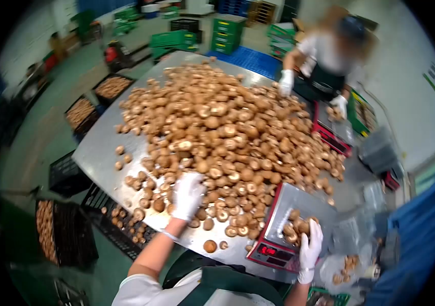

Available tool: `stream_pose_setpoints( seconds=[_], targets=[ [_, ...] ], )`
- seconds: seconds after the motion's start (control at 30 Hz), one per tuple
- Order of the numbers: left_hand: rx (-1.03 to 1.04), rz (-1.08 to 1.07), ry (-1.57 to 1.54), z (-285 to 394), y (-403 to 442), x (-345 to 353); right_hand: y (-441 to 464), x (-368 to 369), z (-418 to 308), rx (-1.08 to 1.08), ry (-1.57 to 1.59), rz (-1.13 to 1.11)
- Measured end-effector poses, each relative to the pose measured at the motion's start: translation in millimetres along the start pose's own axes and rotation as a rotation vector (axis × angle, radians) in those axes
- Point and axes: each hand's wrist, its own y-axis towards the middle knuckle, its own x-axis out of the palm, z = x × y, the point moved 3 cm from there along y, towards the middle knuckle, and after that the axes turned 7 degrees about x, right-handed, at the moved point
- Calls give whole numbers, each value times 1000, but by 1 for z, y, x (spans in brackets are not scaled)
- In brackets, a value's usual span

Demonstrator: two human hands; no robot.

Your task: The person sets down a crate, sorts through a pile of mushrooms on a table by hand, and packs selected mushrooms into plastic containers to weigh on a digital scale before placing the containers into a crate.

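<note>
A large heap of brown mushrooms (227,122) covers much of the metal table (100,148). My left hand (189,196), in a white glove, reaches into the near edge of the heap, its fingers curled down; anything within them is hidden. To the right is a red scale (273,255) with a metal plate and a lit red display. A small group of mushrooms (295,228) sits on its plate, seemingly in a clear tray. My gloved right hand (310,250) is beside this group at the scale's right edge, fingers stretched out against its side.
Across the table, a co-worker's gloved hands (286,83) are by the heap and a second red scale (332,137). Clear plastic tubs (378,150) stand at the right. Black crates (67,232) with mushrooms line the left side. A bag with mushrooms (342,270) lies near my right hand.
</note>
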Motion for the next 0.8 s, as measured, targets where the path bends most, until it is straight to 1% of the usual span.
stream_pose_setpoints(
  seconds=[0.03, 0.07, 0.1, 0.13, 0.17, 0.23, 0.27, 0.3, 0.33, 0.37, 0.43, 0.47, 0.5, 0.53, 0.57, 0.63, 0.7, 0.73, 0.77, 0.8],
  targets=[
    [54, 92, 227, -27, 2, -18, 0, -3, 5, 9, -10, 23],
    [-70, -8, 267, -69, 2, -28, 1, -6, 0, 43, 1, 74],
    [-126, -43, 359, -89, 0, -38, 6, -6, -5, 77, 12, 128],
    [-117, -134, 385, -109, 1, -44, 8, -6, -3, 95, 17, 147],
    [-141, -146, 422, -125, 1, -45, 11, -8, -2, 101, 33, 164],
    [-232, -218, 321, -158, -2, -35, 15, -21, -5, 218, 177, 238],
    [-216, -248, 325, -151, 1, -29, 13, -20, 9, 255, 306, 307],
    [-209, -267, 345, -142, 2, -31, 11, -23, 14, 380, 419, 237],
    [-217, -241, 324, -142, 2, -30, 10, -28, 14, 330, 170, 187],
    [-126, -200, 368, -159, -2, -26, 9, -28, 16, 261, -63, 126],
    [-144, -160, 306, -157, 2, -30, 0, -26, 24, 269, -23, 225],
    [-137, -107, 244, -143, 6, -37, -4, -26, 28, 275, 21, 271],
    [-242, -78, 163, -137, 7, -44, -9, -28, 33, 287, 60, 319],
    [-491, -16, -259, -149, 2, -41, -12, -28, 40, 291, 100, 318],
    [-600, -30, -525, -145, 0, -43, -15, -29, 47, 305, 135, 325],
    [-784, 7, -936, -121, -2, -48, -18, -25, 58, 351, 184, 224],
    [-796, -8, -1092, -99, -1, -50, -16, -19, 59, 359, 219, 189],
    [-742, -34, -1174, -96, -1, -49, -15, -19, 56, 345, 175, 203],
    [-833, 28, -1209, -93, -6, -48, -14, -19, 53, 331, 132, 215],
    [-873, 36, -1245, -88, -8, -48, -12, -20, 48, 328, 123, 225]
  ],
)
